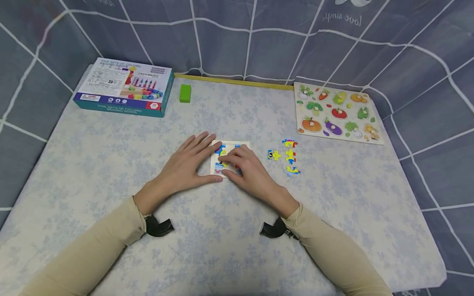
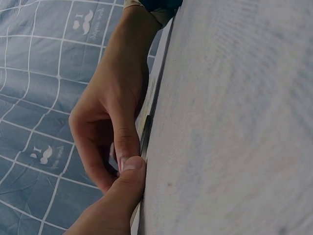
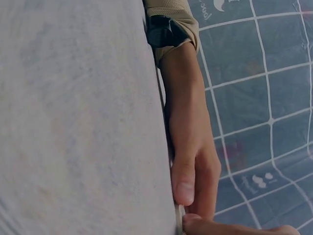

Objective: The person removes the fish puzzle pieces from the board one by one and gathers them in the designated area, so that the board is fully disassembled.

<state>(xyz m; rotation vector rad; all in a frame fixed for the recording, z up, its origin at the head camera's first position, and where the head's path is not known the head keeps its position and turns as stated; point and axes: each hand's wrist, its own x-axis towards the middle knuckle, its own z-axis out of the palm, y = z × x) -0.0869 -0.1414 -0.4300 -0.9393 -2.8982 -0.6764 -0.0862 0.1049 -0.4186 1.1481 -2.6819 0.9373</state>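
Note:
A small square puzzle tray point(image 1: 212, 164) with a pale wooden rim lies at the middle of the table. My left hand point(image 1: 181, 168) rests along its left side, fingers spread and straight, forefinger at the far corner and thumb along the near rim. Over the tray, my right hand point(image 1: 249, 170) has curled fingers, with forefinger and thumb at a yellow-and-blue puzzle piece point(image 1: 224, 153) inside it. That hand hides much of the tray's right half. Both wrist views show the hands meeting low at the tabletop: the right hand point(image 2: 115, 115) in one, the left thumb point(image 3: 193, 223) in the other.
Several loose puzzle pieces point(image 1: 290, 156) lie to the right of the tray. A vegetable peg board point(image 1: 326, 137) sits at the back right. At the back left are a bead-toy box point(image 1: 118, 109) and a green block point(image 1: 185, 93). A grid-patterned curtain point(image 1: 229, 45) borders the table.

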